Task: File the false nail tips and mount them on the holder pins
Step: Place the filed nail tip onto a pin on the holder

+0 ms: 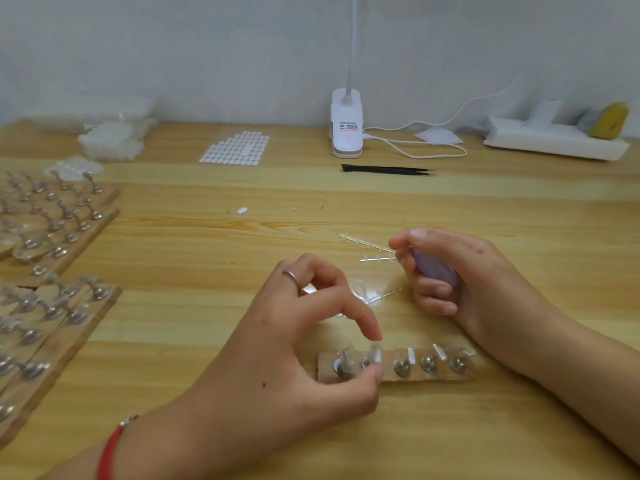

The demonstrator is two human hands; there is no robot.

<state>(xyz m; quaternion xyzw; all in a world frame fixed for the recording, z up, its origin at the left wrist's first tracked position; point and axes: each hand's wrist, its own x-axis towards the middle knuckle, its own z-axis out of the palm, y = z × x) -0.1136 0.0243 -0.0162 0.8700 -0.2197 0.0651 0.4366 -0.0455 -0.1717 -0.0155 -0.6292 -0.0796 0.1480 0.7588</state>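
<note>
A small wooden holder strip (pixel 419 374) with several metal pins lies near the table's front. Clear nail tips sit on its two left pins; the other pins carry only small pads. My left hand (pixel 294 344) reaches over the strip's left end, index finger and thumb pinching the clear nail tip (pixel 375 355) on the second pin. My right hand (pixel 460 275) rests behind the strip, fingers curled round a small purple file block (pixel 434 270). Loose clear nail tips and sprue sticks (pixel 372 294) lie between the hands.
Several wooden holder boards (pixel 52 306) full of pins fill the left side. Farther back lie a sheet of white adhesive dots (pixel 235 147), bags of nail tips (pixel 110 136), a white clip lamp (pixel 346 123), black tweezers (pixel 384 169) and a white power strip (pixel 554 136).
</note>
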